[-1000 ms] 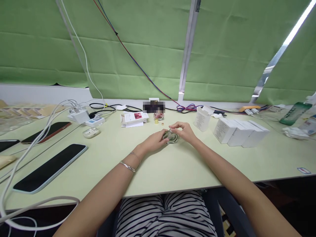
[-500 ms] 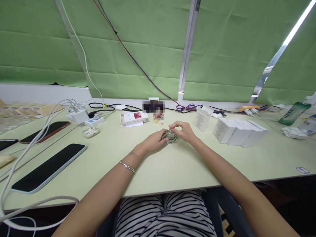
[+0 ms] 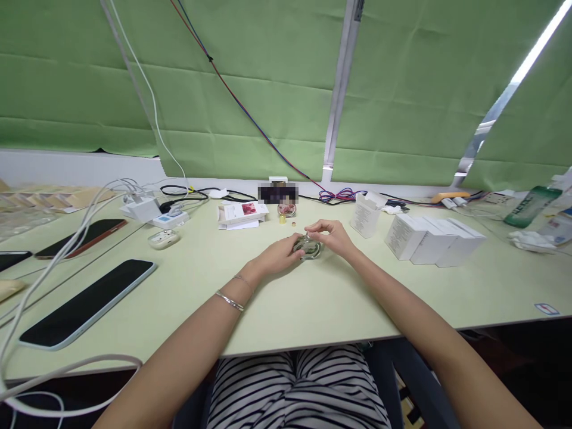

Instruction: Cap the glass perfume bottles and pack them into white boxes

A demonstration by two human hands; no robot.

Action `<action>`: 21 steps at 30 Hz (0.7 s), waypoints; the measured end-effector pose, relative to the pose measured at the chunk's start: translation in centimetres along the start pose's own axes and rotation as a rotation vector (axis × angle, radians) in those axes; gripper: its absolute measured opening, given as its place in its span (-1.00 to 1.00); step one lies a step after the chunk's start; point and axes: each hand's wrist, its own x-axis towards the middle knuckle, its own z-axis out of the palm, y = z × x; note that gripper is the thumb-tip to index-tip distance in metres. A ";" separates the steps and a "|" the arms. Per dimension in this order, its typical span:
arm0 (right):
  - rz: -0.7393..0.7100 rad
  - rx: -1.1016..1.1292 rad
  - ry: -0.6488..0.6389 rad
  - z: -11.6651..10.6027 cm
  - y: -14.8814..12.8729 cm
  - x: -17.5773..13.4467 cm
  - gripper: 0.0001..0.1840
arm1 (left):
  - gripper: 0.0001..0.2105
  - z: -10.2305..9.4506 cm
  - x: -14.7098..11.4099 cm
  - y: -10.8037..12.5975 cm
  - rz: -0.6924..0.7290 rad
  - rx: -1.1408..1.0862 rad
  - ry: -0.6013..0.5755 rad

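Note:
A rounded clear glass perfume bottle rests on the table in front of me. My left hand is wrapped round its left side, thumb over the near face. At the bottle's top, thumb and forefinger of my right hand pinch the neck; whatever small part sits between the fingertips is mostly hidden. Just beyond the hands stand a gold cap and a small gold ring. Behind them is another round glass bottle with a pinkish look.
An opened white carton lies back left. On the right stand an open white box and several closed white boxes. Phones, an earbud case and white cables occupy the left. A green bottle leans far right.
Both hands keep their hold on the bottle, and the right fingertips have shifted only very slightly at its neck. Nothing else on the table has visibly moved.

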 end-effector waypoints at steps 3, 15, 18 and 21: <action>-0.014 -0.014 -0.003 0.0 0.2 0.0 -0.88 | -0.62 0.0 0.0 0.1 -0.005 -0.003 0.000; -0.094 -0.146 0.058 0.3 -0.9 -0.3 -0.94 | -0.63 -0.2 -0.2 0.6 -0.017 -0.012 -0.006; -0.050 -0.079 0.026 0.2 -0.4 -0.2 -0.92 | -0.63 -0.2 -0.2 0.6 -0.020 -0.005 -0.007; -0.031 -0.033 0.010 0.1 0.0 -0.1 -0.90 | -0.63 -0.3 -0.1 0.5 -0.014 0.004 -0.012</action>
